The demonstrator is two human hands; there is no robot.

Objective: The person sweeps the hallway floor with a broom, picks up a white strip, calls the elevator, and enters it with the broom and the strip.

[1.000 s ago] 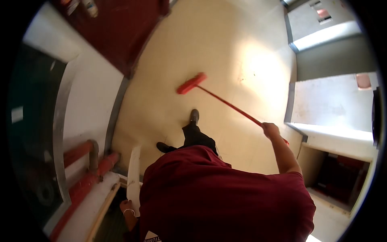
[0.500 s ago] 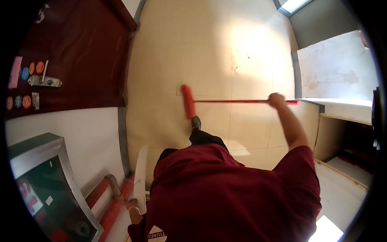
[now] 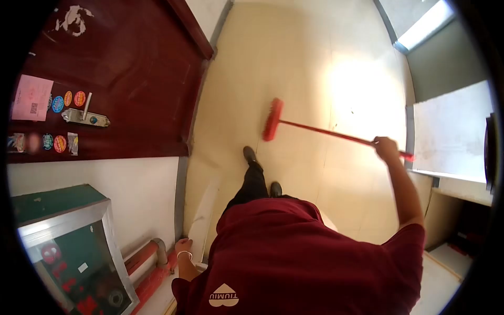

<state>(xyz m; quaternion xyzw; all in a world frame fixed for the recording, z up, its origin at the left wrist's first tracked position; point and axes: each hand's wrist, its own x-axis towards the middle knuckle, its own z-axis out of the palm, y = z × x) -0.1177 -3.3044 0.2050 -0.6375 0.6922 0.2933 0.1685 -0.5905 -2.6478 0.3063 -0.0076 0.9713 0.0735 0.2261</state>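
My right hand is closed around the red handle of a broom, near its far end. The broom's red head is out over the tiled floor, ahead of my feet, with its bristles on the left side. Low on the left, my left hand has curled fingers at the edge of a long, thin white panel. A pale bracelet circles that wrist. Red pipes run close beside this hand.
A dark red door with a metal handle stands on the left. Below it is a green box with a metal-framed window. White cabinets and an open compartment line the right. My shoes are on beige tiles.
The broom head has moved forward, and the handle now slopes down to the right. My left hand and the white panel have shifted forward. Both shoes now show. The whole view has shifted.
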